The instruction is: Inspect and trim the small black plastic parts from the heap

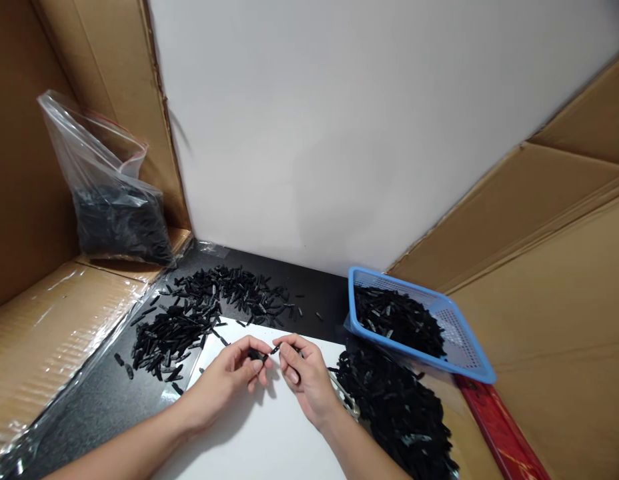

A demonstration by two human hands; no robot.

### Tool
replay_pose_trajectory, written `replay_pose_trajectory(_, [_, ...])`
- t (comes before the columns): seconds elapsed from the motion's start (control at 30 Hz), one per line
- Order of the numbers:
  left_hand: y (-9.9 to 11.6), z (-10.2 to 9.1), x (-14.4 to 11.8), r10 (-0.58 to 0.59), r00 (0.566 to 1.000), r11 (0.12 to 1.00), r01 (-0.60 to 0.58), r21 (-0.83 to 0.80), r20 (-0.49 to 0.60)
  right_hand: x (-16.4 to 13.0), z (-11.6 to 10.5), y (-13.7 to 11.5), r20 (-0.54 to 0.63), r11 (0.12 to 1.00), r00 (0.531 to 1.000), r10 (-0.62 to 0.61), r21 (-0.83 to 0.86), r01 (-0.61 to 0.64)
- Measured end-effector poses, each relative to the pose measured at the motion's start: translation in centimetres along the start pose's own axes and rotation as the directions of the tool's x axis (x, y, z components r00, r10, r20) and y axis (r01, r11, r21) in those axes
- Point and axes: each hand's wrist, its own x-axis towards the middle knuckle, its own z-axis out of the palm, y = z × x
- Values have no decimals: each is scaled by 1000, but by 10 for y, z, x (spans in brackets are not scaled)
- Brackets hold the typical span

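My left hand [228, 377] and my right hand [305, 375] meet over a white sheet [259, 440] on a black table. Between the fingertips of both hands sits a small black plastic part [262, 354]; the left pinches its thicker end, the right pinches its thin tip. A wide heap of similar black parts [199, 313] lies on the table to the left and behind the hands. Another heap of black parts [394, 407] lies to the right of my right wrist.
A blue mesh basket [459, 340] holding more black parts stands at the right, tilted on the heap. A clear plastic bag [109, 200] of black parts leans on a cardboard wall at the left. Cardboard panels flank both sides; a white wall stands behind.
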Motion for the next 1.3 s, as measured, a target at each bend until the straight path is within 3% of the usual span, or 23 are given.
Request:
replay_pose_trajectory(0.3, [-2, -2, 5, 34, 998, 999, -34, -5, -48, -4, 1, -2, 91, 999, 996, -26, 43, 22])
replay_pose_trajectory(0.63, [-9, -3, 6, 102, 994, 992, -99, 80, -33, -3, 0, 9, 38, 967, 999, 8, -255, 2])
replay_pose_trajectory(0.97, [5, 1, 2, -86, 993, 976, 68, -205, -82, -2, 2, 0, 54, 999, 998, -9, -35, 11])
replay_pose_trajectory(1.3, [5, 2, 1, -93, 993, 983, 80, -166, -67, -2, 1, 0, 89, 1000, 996, -1, 10, 0])
